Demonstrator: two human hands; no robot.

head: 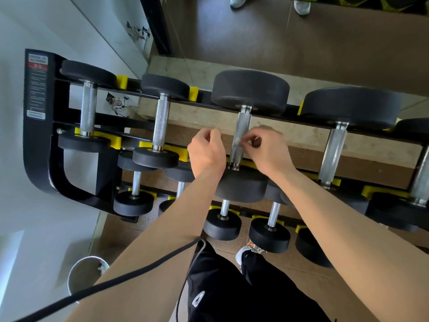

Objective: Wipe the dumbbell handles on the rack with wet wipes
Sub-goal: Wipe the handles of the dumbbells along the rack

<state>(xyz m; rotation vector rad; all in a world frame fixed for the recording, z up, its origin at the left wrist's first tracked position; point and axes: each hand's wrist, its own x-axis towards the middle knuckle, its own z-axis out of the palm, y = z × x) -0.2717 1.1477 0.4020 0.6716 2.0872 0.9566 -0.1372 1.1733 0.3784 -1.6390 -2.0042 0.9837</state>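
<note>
Your right hand [267, 149] pinches a small white wet wipe [237, 140] against the knurled handle [243, 123] of the third dumbbell [250, 89] on the top tier of the rack [38, 147], about midway along the bar. Your left hand [205, 152] sits just left of that handle, fingers curled; whether they hold anything cannot be told. A metal bin [83, 275] stands at lower left.

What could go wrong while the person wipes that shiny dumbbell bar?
The wipe is only a small wad pinched in the right hand against the handle, so it might slip and drop. The loose black cable could perhaps snag on a lower dumbbell.
</note>
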